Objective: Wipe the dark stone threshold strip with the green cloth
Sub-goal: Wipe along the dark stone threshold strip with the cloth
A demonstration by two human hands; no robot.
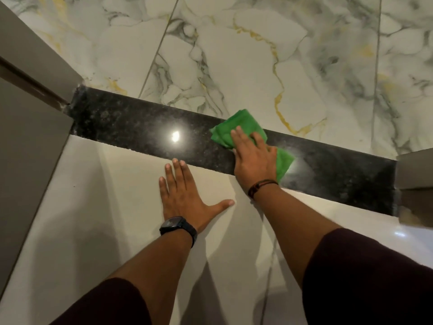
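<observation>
Nearest me, my left hand (pixel 185 195) lay flat on the pale floor tile (pixel 98 207), fingers spread and holding nothing — a brace only. Just beyond, my right hand (pixel 254 158) pressed the green cloth (pixel 236 124) onto the dark stone threshold strip (pixel 131 123), fingers extended flat over the folded fabric rather than clenched. The strip's long axis ran from upper left to lower right; most of its unwiped-looking length lay leftward of the fingers — so I judged the right hand alone would carry the stroke. Farthest lay veined marble tile (pixel 234 55).
</observation>
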